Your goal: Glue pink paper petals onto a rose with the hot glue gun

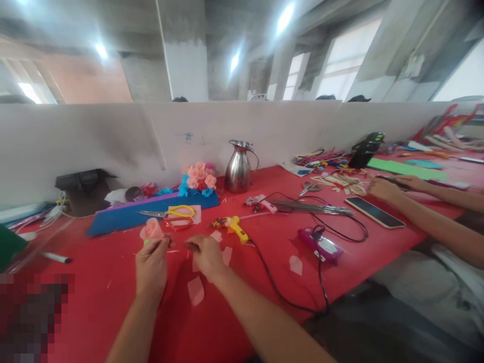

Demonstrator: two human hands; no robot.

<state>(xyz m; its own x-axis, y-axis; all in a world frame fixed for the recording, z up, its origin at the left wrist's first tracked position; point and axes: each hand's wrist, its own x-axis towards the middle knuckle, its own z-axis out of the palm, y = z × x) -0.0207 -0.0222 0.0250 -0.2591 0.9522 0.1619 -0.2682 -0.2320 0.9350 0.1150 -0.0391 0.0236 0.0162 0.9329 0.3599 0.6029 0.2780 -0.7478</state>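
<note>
My left hand (152, 264) is closed, pinching a pink paper flower (152, 229) whose bloom shows above the fingers, with a bit of green below it. Just to the right, my right hand (206, 256) has its fingertips pressed together; whatever they hold is too small to make out. Around and under the right hand lie loose pink paper petals (195, 291), one of them partly covered by it. A yellow glue gun (237, 229) rests beyond that hand, its black cord trailing to the right. Yellow-handled scissors (179, 211) lie behind the flower.
A steel jug (238, 169) stands by the partition, beside a bunch of pink and blue flowers (198, 179). A purple power strip (320, 245), a pink glue gun (262, 203) and thin wires (313, 207) lie rightward. Another person's hands (389, 189) work near a phone (374, 212).
</note>
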